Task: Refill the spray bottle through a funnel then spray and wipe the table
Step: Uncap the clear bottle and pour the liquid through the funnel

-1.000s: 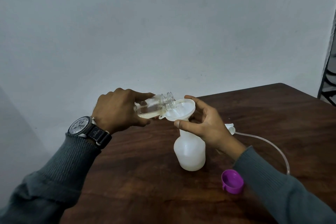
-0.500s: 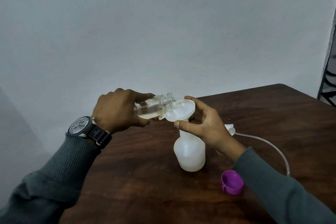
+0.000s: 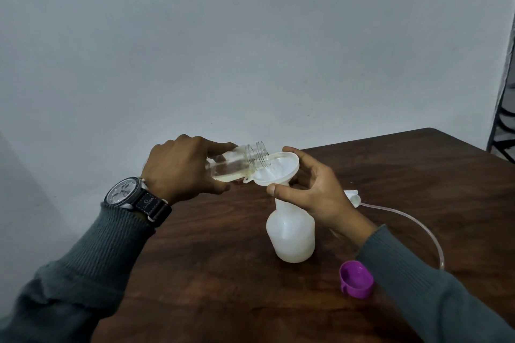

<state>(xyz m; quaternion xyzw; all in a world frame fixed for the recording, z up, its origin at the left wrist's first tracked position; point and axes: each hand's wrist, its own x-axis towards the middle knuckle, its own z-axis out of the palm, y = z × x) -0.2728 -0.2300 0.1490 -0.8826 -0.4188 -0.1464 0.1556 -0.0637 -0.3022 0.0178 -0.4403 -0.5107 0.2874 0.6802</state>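
— Pale grey wall [image 3: 250, 50] behind, dark wooden table [image 3: 223, 273] below it. What stands at the middle?

— White spray bottle [image 3: 292, 236], upright on the table, top off. White funnel [image 3: 278, 172] seated in its neck.

— Hands?

— Right hand [image 3: 317, 195] holds the funnel, thumb on the near rim and fingers curled round the far side. Left hand [image 3: 181, 167] grips a clear bottle [image 3: 239, 161], fingers wrapped over its body. That bottle is tipped almost level, with its threaded mouth over the funnel's left rim.

— Contents?

— Pale yellowish liquid [image 3: 223, 177] lies along the lower side of the clear bottle (whether any is running into the funnel, cannot tell).

— Further out?

— Purple cap [image 3: 356, 280] lies on the table, hollow showing, near the spray bottle on its right and just beside the right sleeve [image 3: 418, 287]. White spray head [image 3: 352, 196] lies behind the right hand, partly hidden. A thin clear tube [image 3: 412, 220] curves from it across the table and passes behind the right forearm. Wristwatch [image 3: 126, 192] on a dark strap sits on the left wrist. Both sleeves are grey and ribbed.
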